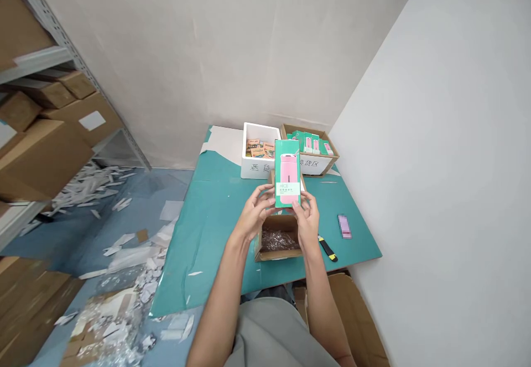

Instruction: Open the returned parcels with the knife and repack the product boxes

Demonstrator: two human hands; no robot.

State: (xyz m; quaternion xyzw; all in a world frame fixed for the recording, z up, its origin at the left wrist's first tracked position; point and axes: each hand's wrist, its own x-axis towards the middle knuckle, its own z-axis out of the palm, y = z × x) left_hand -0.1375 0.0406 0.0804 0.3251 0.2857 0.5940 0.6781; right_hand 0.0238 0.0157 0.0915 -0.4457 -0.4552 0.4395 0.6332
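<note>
A green box with a pink bottle printed on its front (pixel 287 171) is held upright above the table. My left hand (pixel 256 209) grips its lower left side, and my right hand (pixel 306 215) holds its lower right side, thumb on the front. Below the hands, an open cardboard box (pixel 277 255) contains clear bubble wrap (pixel 279 240). A black and yellow cutter (pixel 328 248) lies just right of that box. Behind the held box stand a white bin (pixel 253 169) with orange packets and a cardboard carton (pixel 327 167) holding several similar green boxes.
A purple, pixelated item (pixel 344 226) lies on the green table (pixel 207 218) at right. Shelves with cardboard boxes (pixel 45 157) stand at left. Paper scraps and plastic litter the floor (pixel 166 182). A white wall (pixel 448 162) borders the right side.
</note>
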